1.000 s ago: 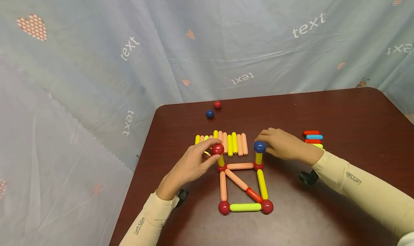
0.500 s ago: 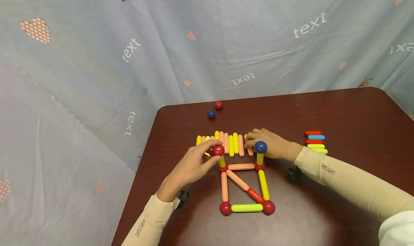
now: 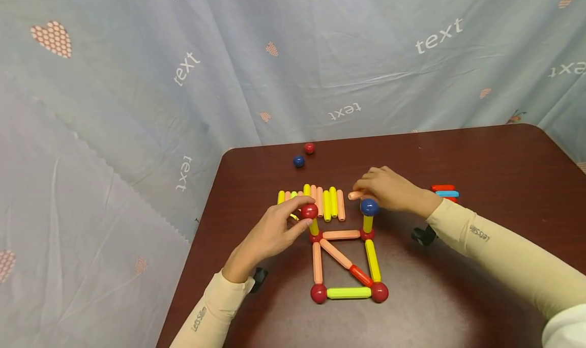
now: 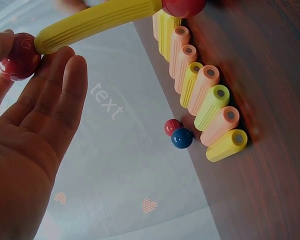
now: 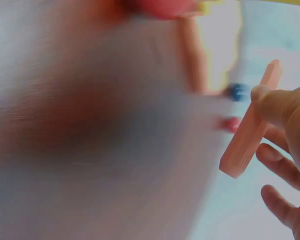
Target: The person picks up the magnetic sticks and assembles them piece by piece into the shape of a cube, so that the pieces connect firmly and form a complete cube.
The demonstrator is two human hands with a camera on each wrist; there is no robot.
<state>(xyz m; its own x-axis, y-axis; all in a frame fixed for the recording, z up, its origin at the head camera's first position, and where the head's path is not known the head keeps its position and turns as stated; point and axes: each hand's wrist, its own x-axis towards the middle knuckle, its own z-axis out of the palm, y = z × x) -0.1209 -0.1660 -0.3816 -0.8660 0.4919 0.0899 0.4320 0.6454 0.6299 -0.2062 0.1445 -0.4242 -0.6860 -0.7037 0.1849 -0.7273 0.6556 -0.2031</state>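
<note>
My left hand pinches a red ball between thumb and fingers. That ball tops an upright yellow magnetic stick, whose lower end meets another red ball. Raised behind the structure's right post, my right hand grips a peach magnetic stick between thumb and fingers. A blue ball caps that right post. Flat on the table lies a four-sided base with red corner balls, among them the front left ball, and a lime stick along its front. A peach and red diagonal crosses it.
Behind the structure, a row of peach and yellow sticks lies side by side on the dark table. A loose blue ball and red ball sit farther back. Several sticks, including a blue stick, lie right, partly behind the sleeve.
My right hand has reached left to the row, taken the peach stick from its right end, and drawn it back right and up. The left hand keeps its hold on the red ball.
</note>
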